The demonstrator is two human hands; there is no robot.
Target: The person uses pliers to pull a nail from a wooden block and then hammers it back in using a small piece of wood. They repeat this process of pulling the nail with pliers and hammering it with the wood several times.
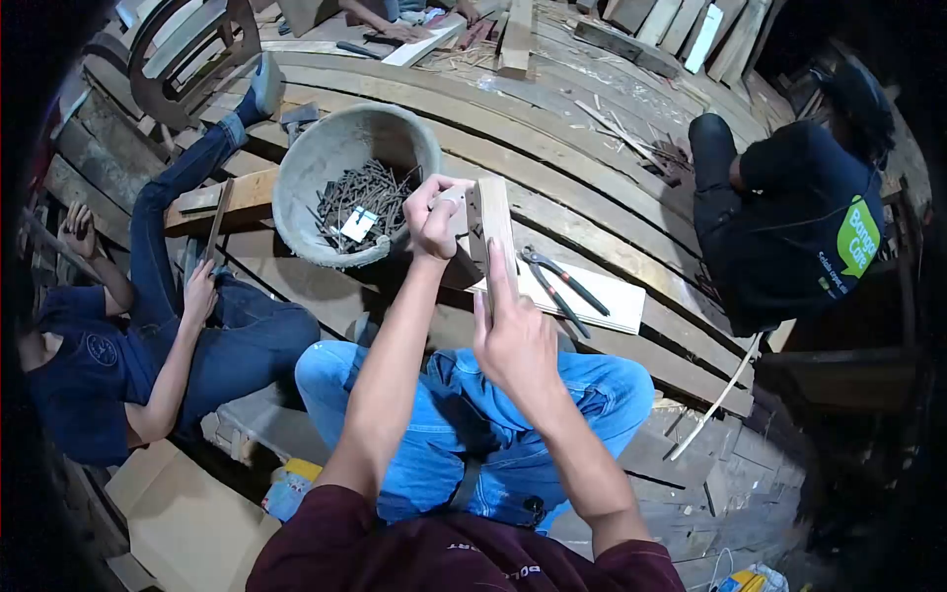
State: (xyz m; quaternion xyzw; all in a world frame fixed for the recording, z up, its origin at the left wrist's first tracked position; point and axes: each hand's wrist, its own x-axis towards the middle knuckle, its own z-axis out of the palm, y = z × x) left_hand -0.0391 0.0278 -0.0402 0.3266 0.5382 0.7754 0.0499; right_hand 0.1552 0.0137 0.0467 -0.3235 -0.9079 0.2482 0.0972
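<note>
A short wooden block [497,212] stands in front of me, over a pale board [619,298] on the slatted floor. My right hand [518,340] is on its near end, the index finger stretched along the wood. Left of the block, my left hand [434,219] is closed with curled fingers; what it grips is too small to make out. Pincers [567,286] with dark and orange handles lie open on the pale board. A grey bucket [296,183] holding many dark nails [365,197] and a small white and blue packet stands beside my left hand.
At the left a person in jeans [222,316] sits holding a thin strip. Another person in dark clothes [789,217] sits at the right. A third person's hands show at the top. Wooden slats [592,212] with gaps form the floor; a cardboard piece [192,518] lies lower left.
</note>
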